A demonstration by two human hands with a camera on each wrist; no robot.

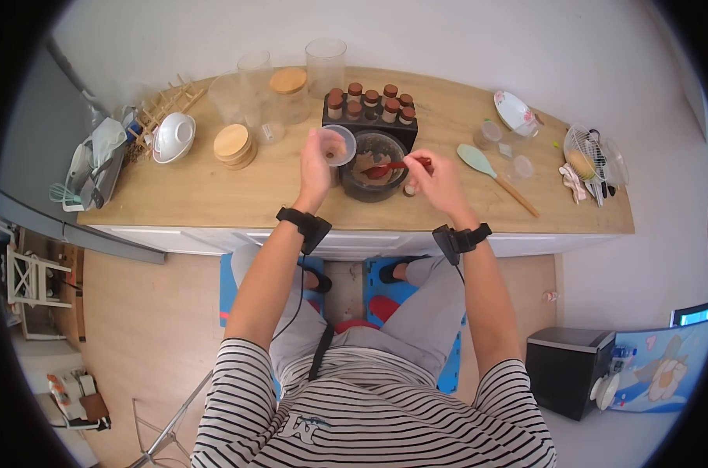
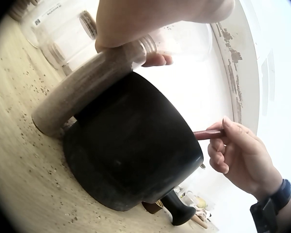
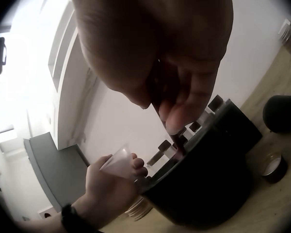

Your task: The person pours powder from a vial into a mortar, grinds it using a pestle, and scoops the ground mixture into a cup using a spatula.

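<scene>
A black pot with brownish powder inside stands near the counter's front. My right hand pinches the handle of a red spoon, whose bowl is down in the powder. On the pot's left, my left hand holds a clear funnel at its side. The left wrist view has a tall clear tube of brownish powder leaning against the pot, my left hand curled at its neck. The funnel also shows in the right wrist view; its spout is hidden.
Behind the pot, a black rack holds several brown-capped jars. Glass containers, a wooden-lidded jar and white bowls are to the left. A green spatula lies on the right, near small cups and a wire basket.
</scene>
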